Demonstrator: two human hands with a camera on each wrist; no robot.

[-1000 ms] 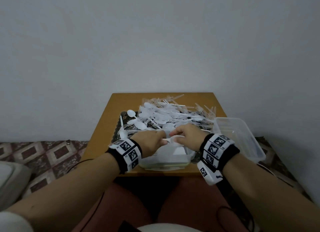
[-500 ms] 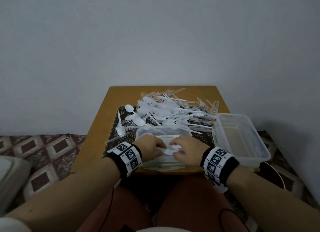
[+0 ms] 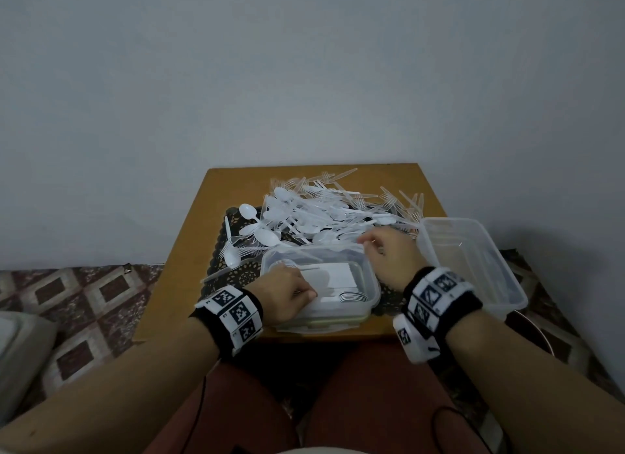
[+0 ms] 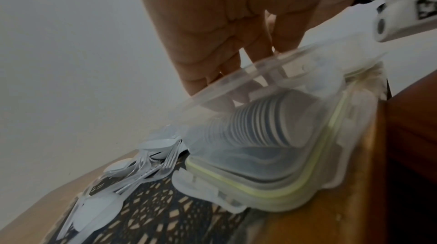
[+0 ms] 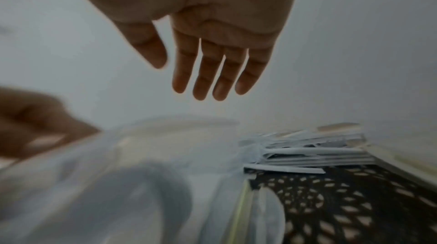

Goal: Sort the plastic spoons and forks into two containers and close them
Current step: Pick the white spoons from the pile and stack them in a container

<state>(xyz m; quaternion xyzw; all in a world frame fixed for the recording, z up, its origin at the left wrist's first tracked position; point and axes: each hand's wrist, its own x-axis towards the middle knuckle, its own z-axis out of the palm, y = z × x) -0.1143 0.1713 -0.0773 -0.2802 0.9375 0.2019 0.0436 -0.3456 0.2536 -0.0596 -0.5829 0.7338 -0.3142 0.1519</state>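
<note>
Clear plastic box (image 3: 367, 277) of stacked spoons (image 3: 353, 297) sits at the table's (image 3: 189, 250) near edge; left hand (image 3: 287, 294) still inside it, fingers hidden. Right hand (image 3: 389, 254) has lifted away, fingers straight, empty.

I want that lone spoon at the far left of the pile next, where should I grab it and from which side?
Pinch the lone spoon by its thin handle, coming from above on the left. It lies apart at the pile's left edge, bowl nearest you, so the handle is free.
</note>
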